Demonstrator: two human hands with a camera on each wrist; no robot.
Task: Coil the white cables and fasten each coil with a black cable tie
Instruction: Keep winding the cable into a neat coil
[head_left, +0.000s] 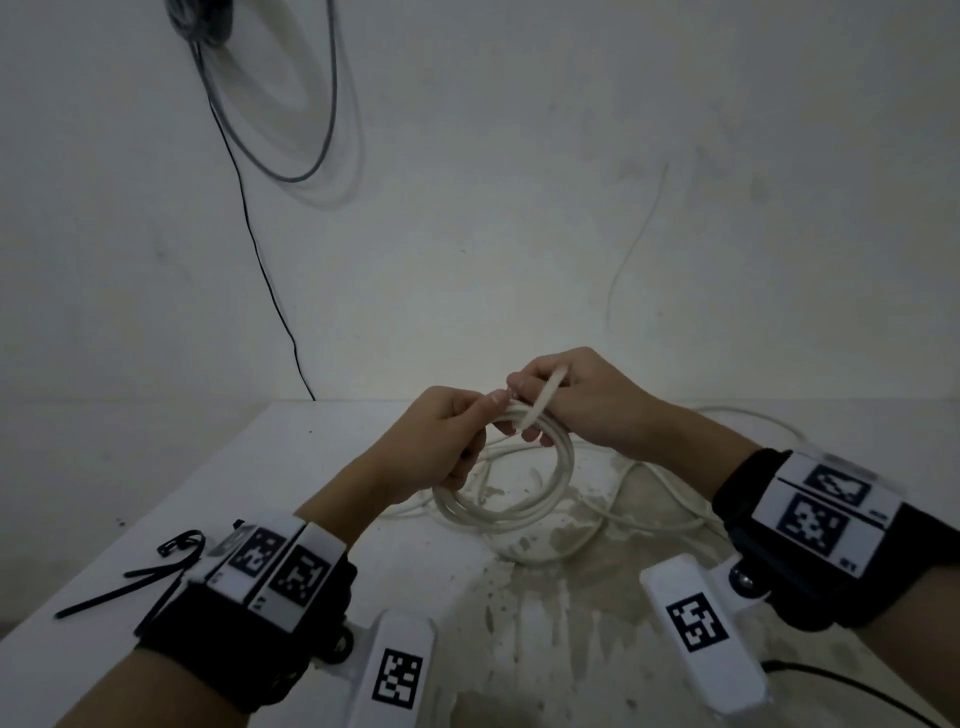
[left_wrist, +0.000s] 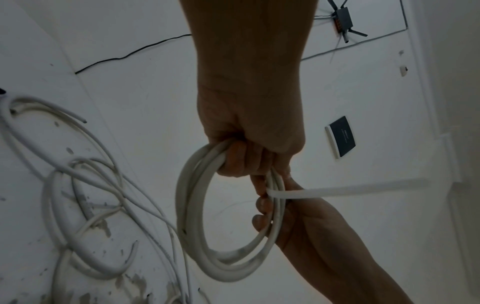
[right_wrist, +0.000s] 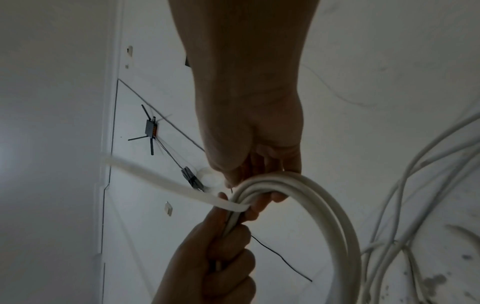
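A coil of white cable (head_left: 524, 499) hangs above the table (head_left: 291, 467), held at its top by both hands. My left hand (head_left: 470, 431) grips the top left of the coil (left_wrist: 189, 205), fingers curled round the strands. My right hand (head_left: 530, 408) curls round the strands just beside it, fingers through the loop (right_wrist: 335, 207). The cable's free end (left_wrist: 337, 190) crosses over the bundle between the two hands and sticks out sideways (right_wrist: 166, 182). Several black cable ties (head_left: 130, 577) lie on the table at the left, partly hidden behind my left wrist.
Loose white cables (head_left: 654, 499) sprawl over the stained table under and to the right of the coil. A black wire (head_left: 260, 260) runs down the wall behind. The table's left edge (head_left: 156, 499) is near the ties.
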